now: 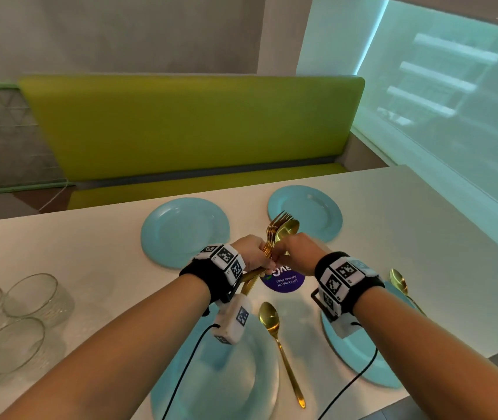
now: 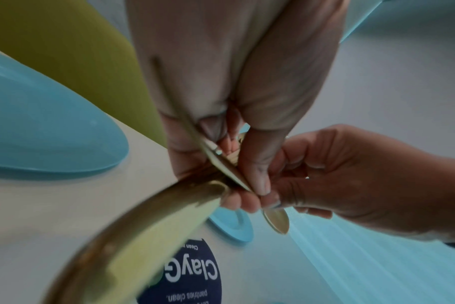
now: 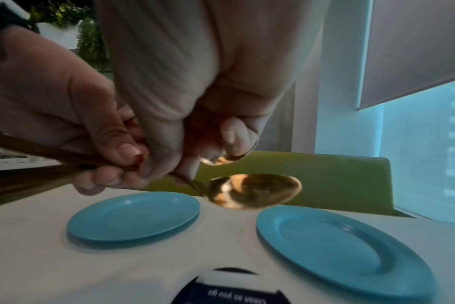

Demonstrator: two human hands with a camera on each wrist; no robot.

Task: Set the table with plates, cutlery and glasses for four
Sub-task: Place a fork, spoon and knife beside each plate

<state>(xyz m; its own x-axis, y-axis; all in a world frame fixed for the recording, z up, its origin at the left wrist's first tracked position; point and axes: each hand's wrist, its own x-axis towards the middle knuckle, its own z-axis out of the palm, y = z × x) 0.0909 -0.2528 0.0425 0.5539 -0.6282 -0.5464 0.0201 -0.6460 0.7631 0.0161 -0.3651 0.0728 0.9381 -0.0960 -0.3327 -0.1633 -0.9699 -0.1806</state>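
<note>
My left hand (image 1: 254, 253) grips a bundle of gold cutlery (image 1: 278, 228), forks and spoons fanned upward, above the middle of the white table (image 1: 90, 253). My right hand (image 1: 293, 250) pinches the neck of one gold spoon (image 3: 252, 190) in that bundle, beside the left hand's fingers (image 3: 112, 160). Several blue plates lie on the table: far left (image 1: 185, 231), far right (image 1: 305, 212), near left (image 1: 211, 374), near right (image 1: 363, 359). One gold spoon (image 1: 275, 328) lies between the near plates and another (image 1: 399, 281) right of the near right plate.
Several clear glasses (image 1: 14, 313) stand grouped at the table's left end. A round dark blue sticker (image 1: 284, 281) sits at the table's centre under my hands. A green bench (image 1: 181, 125) runs behind the far edge, and a window wall (image 1: 454, 116) lines the right side.
</note>
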